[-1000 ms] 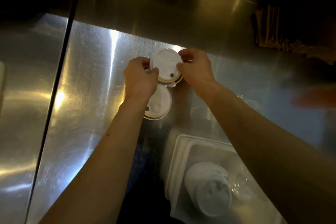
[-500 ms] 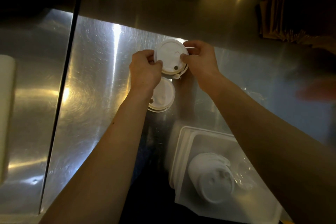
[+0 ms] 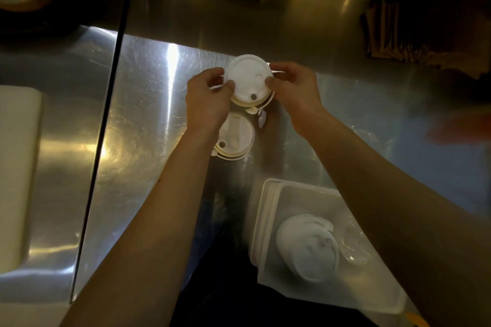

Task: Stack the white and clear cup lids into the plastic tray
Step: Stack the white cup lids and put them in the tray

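Observation:
A small stack of white cup lids (image 3: 248,79) is held between both hands over the steel counter. My left hand (image 3: 206,103) pinches its left rim and my right hand (image 3: 295,90) pinches its right rim. Just below it a second short stack of white lids (image 3: 236,138) lies flat on the counter, partly under my left wrist. The plastic tray (image 3: 268,210) sits at the lower right, near the counter's front edge. Inside it lies a tilted stack of white lids (image 3: 308,244), with clear lids (image 3: 354,247) beside it, partly hidden by my right forearm.
The steel counter (image 3: 148,119) meets a steel back wall (image 3: 239,8). A dark vertical seam (image 3: 106,119) divides it from a left section holding a white block (image 3: 16,167). Brown paper items (image 3: 414,34) stand at the back right. A blurred red shape (image 3: 462,125) lies at the far right.
Both hands keep their grip on the lid stack and have shifted only slightly relative to the counter. The camera view has drifted, showing more of the tray and the left white block.

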